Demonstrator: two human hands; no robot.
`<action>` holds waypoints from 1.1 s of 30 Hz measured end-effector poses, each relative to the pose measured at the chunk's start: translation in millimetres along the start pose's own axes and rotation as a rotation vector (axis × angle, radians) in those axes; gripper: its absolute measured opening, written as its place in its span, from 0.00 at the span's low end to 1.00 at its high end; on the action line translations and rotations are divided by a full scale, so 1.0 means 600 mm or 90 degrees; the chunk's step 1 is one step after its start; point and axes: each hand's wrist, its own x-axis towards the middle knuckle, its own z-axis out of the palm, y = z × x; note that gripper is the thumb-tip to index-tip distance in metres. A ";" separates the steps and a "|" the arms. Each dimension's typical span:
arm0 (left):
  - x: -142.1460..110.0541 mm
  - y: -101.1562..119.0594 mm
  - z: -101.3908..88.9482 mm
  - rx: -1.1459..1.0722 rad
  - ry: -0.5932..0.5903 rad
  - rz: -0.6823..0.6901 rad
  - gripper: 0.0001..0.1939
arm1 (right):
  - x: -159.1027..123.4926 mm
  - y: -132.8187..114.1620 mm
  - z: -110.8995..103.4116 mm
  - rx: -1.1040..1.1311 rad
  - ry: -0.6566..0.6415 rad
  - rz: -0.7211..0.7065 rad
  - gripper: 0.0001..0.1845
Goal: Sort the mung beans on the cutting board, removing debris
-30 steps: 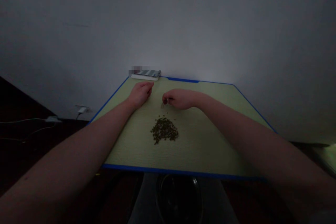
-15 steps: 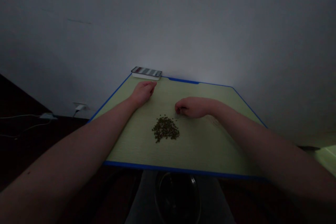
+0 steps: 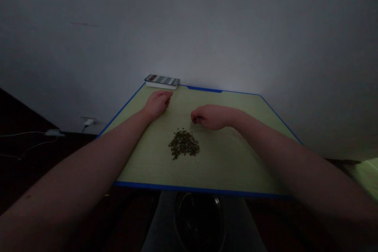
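Note:
A loose pile of small brown-green grains (image 3: pixel 184 144) lies on the pale yellow-green tabletop (image 3: pixel 224 169); their exact kind is too small to tell. Just behind and to the right of the pile, my right hand (image 3: pixel 211 117) is closed in a pinch, fingertips low over the table. Thin pale lines show beneath those fingertips, too faint to name. My left hand (image 3: pixel 157 104) rests farther back on the left, fingers curled closed, and its palm side is hidden. It is near the flat white box with a striped top (image 3: pixel 162 82).
A blue edge borders the table, which stands against a grey wall (image 3: pixel 206 27). Below the front edge, a dark round bowl (image 3: pixel 200 220) with a shiny rim sits between my legs. A plug (image 3: pixel 88 122) and white cables (image 3: pixel 38 139) are at the lower left.
My right hand has shifted slightly left and away from me, relative to the pile. The left hand stays at its place, and the whole view has moved a little.

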 end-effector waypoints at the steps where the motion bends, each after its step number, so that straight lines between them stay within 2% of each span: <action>1: -0.001 0.001 0.000 -0.004 0.000 0.000 0.18 | 0.005 0.000 0.002 -0.006 -0.007 -0.005 0.13; 6: 0.002 -0.002 0.000 -0.009 -0.001 -0.018 0.18 | 0.005 0.003 0.006 -0.001 -0.021 -0.001 0.13; 16: 0.006 -0.012 -0.003 0.008 -0.009 0.001 0.18 | -0.032 -0.006 0.005 0.027 -0.067 0.004 0.13; 23: 0.007 -0.012 -0.003 0.016 -0.015 0.003 0.19 | -0.071 -0.041 0.006 0.027 0.037 0.077 0.14; 26: 0.002 -0.003 -0.001 0.029 -0.006 -0.008 0.18 | -0.073 -0.051 0.015 0.000 0.049 0.090 0.13; 33: -0.003 0.007 0.003 0.012 0.003 -0.015 0.17 | -0.069 -0.025 0.036 -0.015 0.055 0.191 0.13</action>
